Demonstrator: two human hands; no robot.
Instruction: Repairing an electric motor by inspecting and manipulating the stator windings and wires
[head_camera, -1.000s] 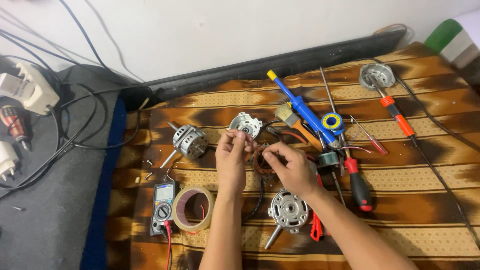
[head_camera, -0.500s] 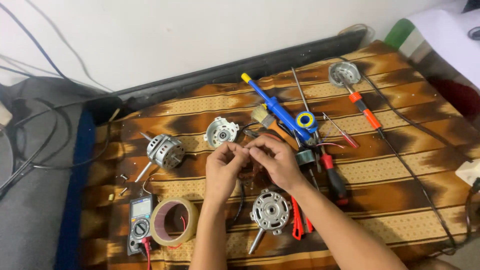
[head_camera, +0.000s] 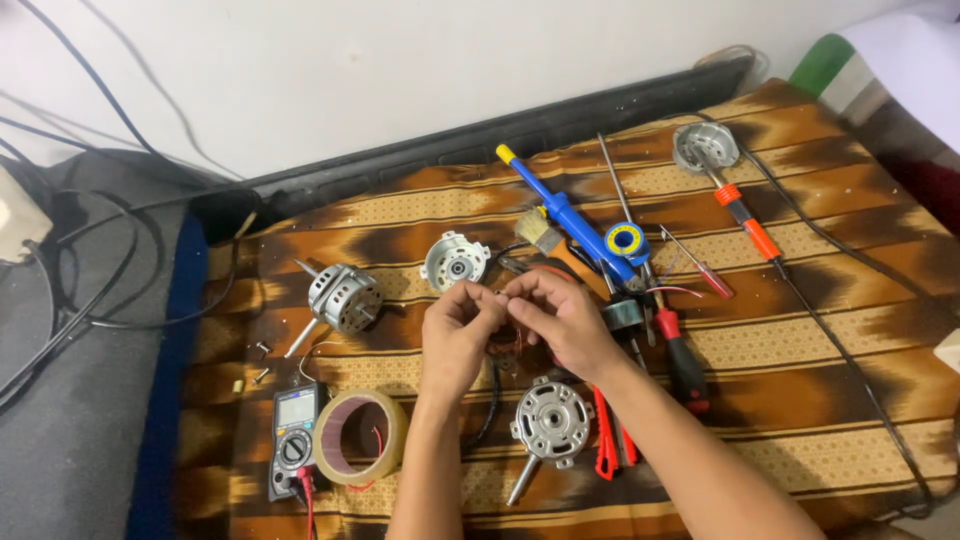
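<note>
My left hand (head_camera: 458, 335) and my right hand (head_camera: 560, 318) meet over the middle of a brown patterned cloth (head_camera: 830, 330). Their fingertips pinch thin wires of a copper motor coil (head_camera: 505, 345) that lies mostly hidden beneath them. Just below the hands lies a silver motor housing with a shaft (head_camera: 548, 425). A round silver end cap (head_camera: 455, 262) sits just above the left hand.
A second motor with shaft (head_camera: 340, 298) lies left, a multimeter (head_camera: 293, 440) and tape roll (head_camera: 360, 436) at lower left. A blue desoldering pump (head_camera: 565, 218), brush, solder reel (head_camera: 626, 242), screwdrivers (head_camera: 680, 355), soldering iron (head_camera: 745, 220) and red pliers (head_camera: 606, 440) lie right. Cables trail on the grey floor.
The view has shifted, so everything sits further left and lower in frame. Both hands stay together over the coil, working its wires with small finger movements.
</note>
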